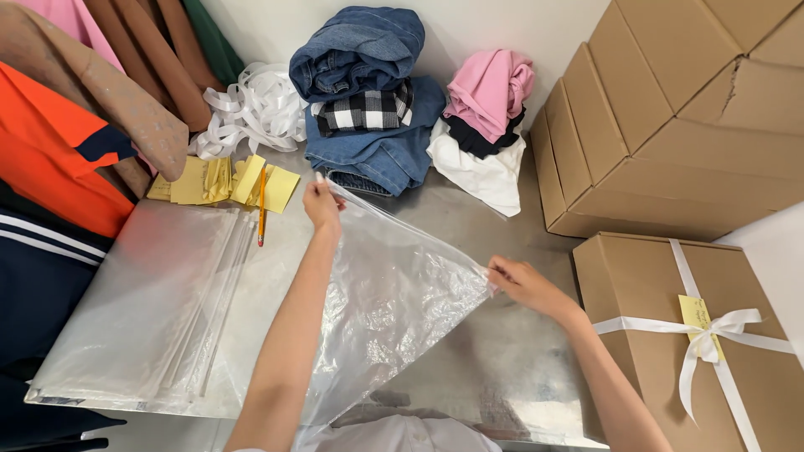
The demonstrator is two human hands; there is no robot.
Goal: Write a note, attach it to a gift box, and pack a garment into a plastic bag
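The metal table (pixel 502 368) carries everything, and on it the clear plastic bag (pixel 394 301) is the largest thing in hand: it stretches taut between the two hands and hangs down toward the person's body. The left hand (pixel 322 205) is closed on the bag's far corner, fingers pinched over the film; the right hand (pixel 523 285) is closed on the opposite edge, pinching it between thumb and fingers.

What could go wrong, as I judge it: the film is thin and slick, so a pull from either hand could slip the edge out of the pinch, or the sheet could stretch and tear where the fingers grip it. The bag's loose lower part could also drag across the table edge and catch.

The bag looks see-through, crinkled and shiny, with bright creases running out from each grip.

Left of the left hand lies a flat stack of more clear bags (pixel 142 310). Right of the right hand sits a brown box tied with white ribbon (pixel 695 335), and beyond it larger cardboard boxes (pixel 670 117). Beyond the left hand are folded jeans (pixel 368 92), with pink, black and white folded clothes (pixel 486 125) beside them, and a heap of white ribbon (pixel 251 109). Just left of the left hand lie yellow paper slips (pixel 218 180) and an orange pencil (pixel 261 209).
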